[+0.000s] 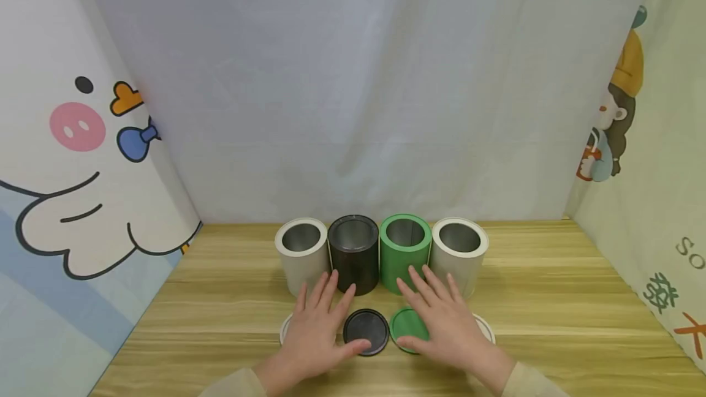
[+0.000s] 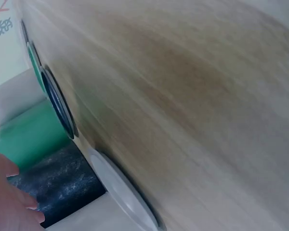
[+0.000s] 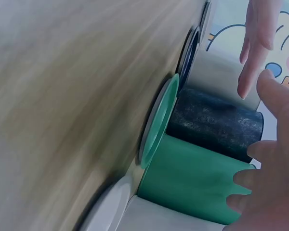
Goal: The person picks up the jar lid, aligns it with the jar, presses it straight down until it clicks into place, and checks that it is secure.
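A white can (image 1: pixel 298 267), a black can (image 1: pixel 355 269), a green can (image 1: pixel 397 265) and another white can (image 1: pixel 466 268) stand upright in a row, open at the top. Before them lie flat round lids: a black lid (image 1: pixel 366 331), a green lid (image 1: pixel 407 326), a white lid (image 2: pixel 118 187) on the left and a white lid (image 1: pixel 485 328) on the right. My left hand (image 1: pixel 314 336) spreads its fingers over the left white lid, mostly covering it from the head view. Fingers spread likewise, my right hand (image 1: pixel 447 329) hovers above the green and right white lids. Both hands hold nothing.
The wooden table (image 1: pixel 209 311) runs back to a pale curtain (image 1: pixel 375 90) just behind the cans. Printed cloths with cartoon figures hang at the left (image 1: pixel 72 213) and right (image 1: pixel 634 219) sides.
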`<state>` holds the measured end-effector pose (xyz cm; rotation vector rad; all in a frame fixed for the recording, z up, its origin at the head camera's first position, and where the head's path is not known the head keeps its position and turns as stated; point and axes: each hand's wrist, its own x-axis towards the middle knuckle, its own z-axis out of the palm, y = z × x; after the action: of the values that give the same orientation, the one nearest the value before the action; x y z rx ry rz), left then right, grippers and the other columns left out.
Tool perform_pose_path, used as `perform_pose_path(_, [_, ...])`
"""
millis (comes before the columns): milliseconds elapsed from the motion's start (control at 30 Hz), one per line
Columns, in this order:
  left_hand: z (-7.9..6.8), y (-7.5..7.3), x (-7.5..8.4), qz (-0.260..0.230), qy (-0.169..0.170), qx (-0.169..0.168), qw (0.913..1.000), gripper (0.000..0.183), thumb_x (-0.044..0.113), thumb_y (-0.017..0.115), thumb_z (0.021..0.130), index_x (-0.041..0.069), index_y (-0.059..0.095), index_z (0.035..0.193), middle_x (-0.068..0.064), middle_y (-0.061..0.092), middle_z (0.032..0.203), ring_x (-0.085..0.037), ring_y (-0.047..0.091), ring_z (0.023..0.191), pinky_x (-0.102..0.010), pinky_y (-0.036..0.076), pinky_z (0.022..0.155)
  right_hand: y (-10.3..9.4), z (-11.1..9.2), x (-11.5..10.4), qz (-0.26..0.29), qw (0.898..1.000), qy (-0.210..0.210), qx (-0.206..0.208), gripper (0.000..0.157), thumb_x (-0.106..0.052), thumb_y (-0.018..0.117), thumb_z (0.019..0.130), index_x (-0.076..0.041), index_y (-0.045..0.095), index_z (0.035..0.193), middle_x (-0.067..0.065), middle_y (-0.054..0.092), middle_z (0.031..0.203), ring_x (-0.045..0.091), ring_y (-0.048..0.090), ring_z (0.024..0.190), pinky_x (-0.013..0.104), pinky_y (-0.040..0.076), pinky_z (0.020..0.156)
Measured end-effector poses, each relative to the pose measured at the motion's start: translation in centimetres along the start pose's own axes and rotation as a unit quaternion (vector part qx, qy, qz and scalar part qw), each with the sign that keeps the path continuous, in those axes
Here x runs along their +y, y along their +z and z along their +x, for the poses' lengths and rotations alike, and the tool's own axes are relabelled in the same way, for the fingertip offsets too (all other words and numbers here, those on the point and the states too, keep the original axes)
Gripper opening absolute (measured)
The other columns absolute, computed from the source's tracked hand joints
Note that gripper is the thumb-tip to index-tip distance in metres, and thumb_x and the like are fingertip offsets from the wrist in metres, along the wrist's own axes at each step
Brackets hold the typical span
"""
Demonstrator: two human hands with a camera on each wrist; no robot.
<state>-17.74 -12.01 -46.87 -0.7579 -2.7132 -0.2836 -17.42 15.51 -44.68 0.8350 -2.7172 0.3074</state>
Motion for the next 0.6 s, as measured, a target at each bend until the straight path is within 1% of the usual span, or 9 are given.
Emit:
perform_pose_path(167, [0.0, -0.4, -0.2, -0.010, 0.017, 0.035, 0.9992, 0.092, 0.076, 0.055, 0.083, 0.011, 0.049, 0.147, -0.023, 0.036, 0.153, -0.041, 0.030, 0.142, -0.069, 0.026, 0.108, 0.3, 0.3, -0.4, 0.017, 0.999, -0.017, 0.022, 0.094, -0.061, 0.075, 0.078, -0.014, 0.042, 0.152, 0.013, 0.033, 0.158, 0.036, 0.022, 0.147, 0.066, 0.017, 0.114])
perform_pose_path(300, [0.0, -0.8, -0.5, -0.032, 0.017, 0.054, 0.9979, 0.093, 0.077, 0.054, 0.082, 0.008, 0.051, 0.144, -0.023, 0.040, 0.151, -0.041, 0.033, 0.140, -0.069, 0.028, 0.107, 0.6, 0.7, -0.8, 0.025, 0.999, -0.031, 0.037, 0.093, -0.061, 0.075, 0.077, -0.015, 0.043, 0.151, 0.012, 0.036, 0.157, 0.036, 0.026, 0.145, 0.067, 0.020, 0.112])
perform_pose_path(367, [-0.2, -1.0, -0.7, -0.033, 0.017, 0.060, 0.9975, 0.095, 0.079, 0.053, 0.082, 0.007, 0.052, 0.144, -0.023, 0.042, 0.150, -0.040, 0.035, 0.140, -0.068, 0.029, 0.107, 0.9, 0.8, -1.0, 0.029, 0.998, -0.036, 0.043, 0.092, -0.061, 0.075, 0.077, -0.015, 0.044, 0.151, 0.012, 0.037, 0.156, 0.037, 0.028, 0.145, 0.068, 0.022, 0.111])
perform_pose_path(500, [-0.5, -1.1, -1.2, -0.039, 0.025, 0.084, 0.9954, 0.095, 0.075, 0.062, 0.078, 0.004, 0.054, 0.141, -0.024, 0.046, 0.146, -0.040, 0.040, 0.137, -0.067, 0.032, 0.106, 1.4, 1.1, -1.4, 0.050, 0.996, -0.043, 0.053, 0.092, -0.058, 0.078, 0.076, -0.014, 0.046, 0.150, 0.011, 0.039, 0.155, 0.037, 0.030, 0.143, 0.068, 0.024, 0.110])
perform_pose_path(600, [-0.8, -0.9, -1.7, -0.036, 0.033, 0.101, 0.9936, 0.095, 0.076, 0.062, 0.078, 0.004, 0.055, 0.140, -0.024, 0.049, 0.143, -0.041, 0.044, 0.133, -0.065, 0.035, 0.105, 2.0, 1.3, -1.7, 0.065, 0.995, -0.046, 0.053, 0.091, -0.056, 0.079, 0.076, -0.014, 0.046, 0.150, 0.011, 0.039, 0.155, 0.037, 0.030, 0.143, 0.067, 0.024, 0.110])
